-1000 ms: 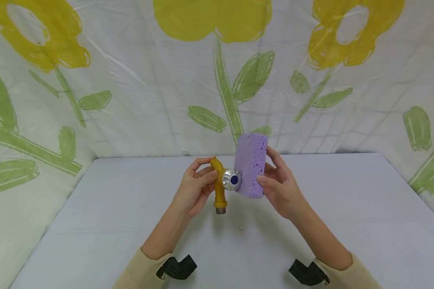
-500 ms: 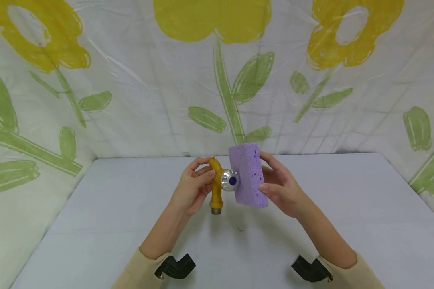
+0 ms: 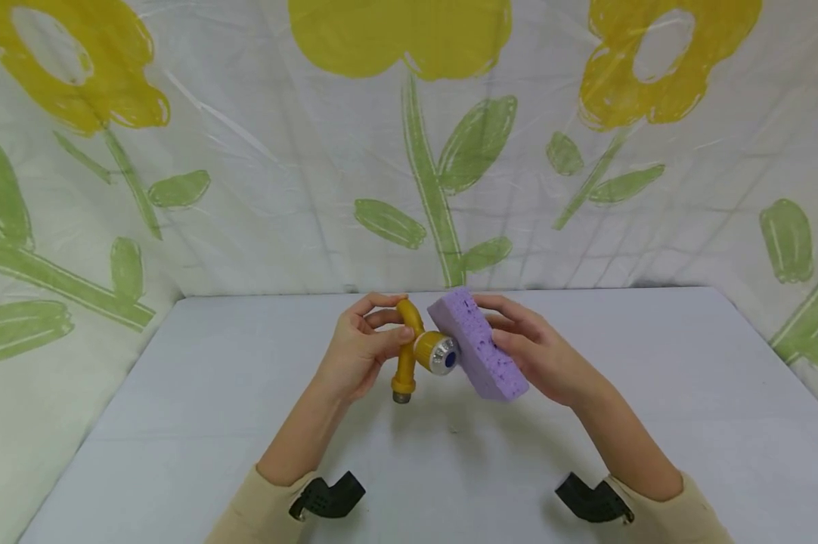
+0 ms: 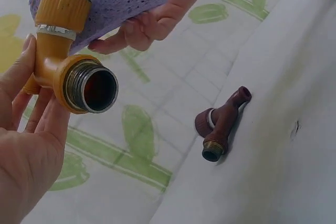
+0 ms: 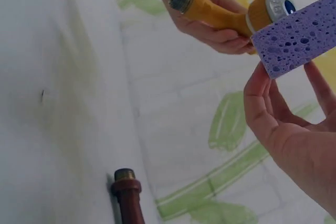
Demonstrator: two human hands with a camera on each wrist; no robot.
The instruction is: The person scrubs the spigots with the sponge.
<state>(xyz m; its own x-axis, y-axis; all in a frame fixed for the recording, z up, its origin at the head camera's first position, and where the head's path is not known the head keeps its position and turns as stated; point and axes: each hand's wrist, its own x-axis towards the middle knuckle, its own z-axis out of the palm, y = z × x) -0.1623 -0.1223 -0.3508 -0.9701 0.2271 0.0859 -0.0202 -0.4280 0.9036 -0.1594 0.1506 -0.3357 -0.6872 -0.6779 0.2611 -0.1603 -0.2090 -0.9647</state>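
My left hand (image 3: 356, 349) grips a yellow faucet (image 3: 405, 366) by its body, thumb in front and fingers behind, above the white table. The faucet's ribbed knob, with a silver rim and blue centre, points right and toward me. In the left wrist view its threaded metal inlet (image 4: 100, 91) faces the camera. My right hand (image 3: 541, 351) pinches a purple porous sponge (image 3: 480, 347) between thumb and fingers. The sponge leans, top to the left, its broad face right against the knob. In the right wrist view the sponge (image 5: 294, 40) overlaps part of the knob.
A dark red faucet (image 4: 224, 121) lies on the table in the left wrist view, and a dark red threaded fitting (image 5: 127, 198) shows in the right wrist view. Behind the table (image 3: 178, 423) hangs a white sheet (image 3: 280, 189) with painted flowers.
The sponge has moved down along the knob and turned from upright to leaning left at the top. The faucet has swivelled slightly, its knob now lower and showing its yellow side.
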